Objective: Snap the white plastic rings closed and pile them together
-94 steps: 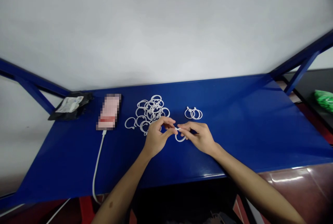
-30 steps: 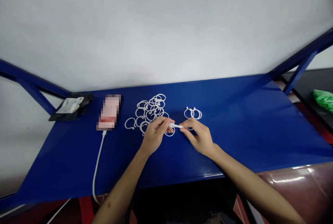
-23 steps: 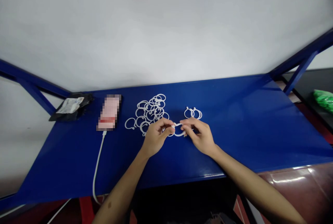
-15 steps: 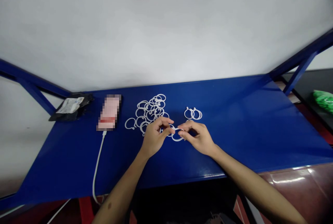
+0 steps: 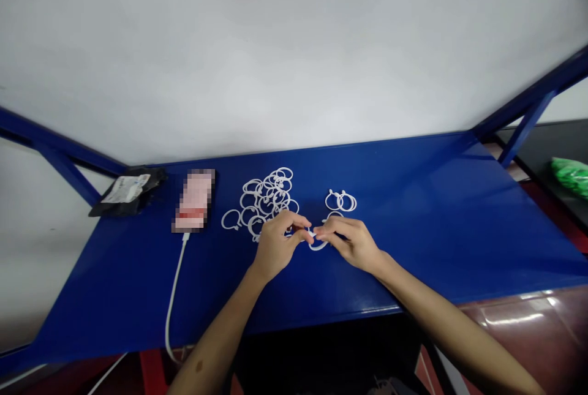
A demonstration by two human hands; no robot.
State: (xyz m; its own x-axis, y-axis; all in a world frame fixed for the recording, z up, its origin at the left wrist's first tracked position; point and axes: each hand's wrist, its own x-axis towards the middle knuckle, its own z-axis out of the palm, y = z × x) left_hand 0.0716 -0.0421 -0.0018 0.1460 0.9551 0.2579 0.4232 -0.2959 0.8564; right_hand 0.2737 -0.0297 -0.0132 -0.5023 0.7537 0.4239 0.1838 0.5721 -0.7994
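Note:
Between my hands, above the front half of the blue table (image 5: 413,199), is a white plastic ring (image 5: 316,247). My left hand (image 5: 281,240) pinches its left side with thumb and forefinger. From the other side, my right hand (image 5: 348,239) pinches the same ring, fingertips almost touching those of the left. The fingers cover the top of the ring. A heap of similar white rings with small knobs (image 5: 266,202) lies just beyond my left hand. Several more loose rings (image 5: 346,202) lie beyond my right hand, one partly behind its fingers.
On the left lies a phone with a blurred screen (image 5: 195,202), its white cable (image 5: 172,297) running over the table's front edge. Behind it is a black plastic package (image 5: 128,190). Blue frame bars rise at both sides, and a green bundle (image 5: 572,176) sits far right.
My hands have drawn closer together at the ring, the left moving slightly right. The ring between them has shifted a little right, and its top is now more covered.

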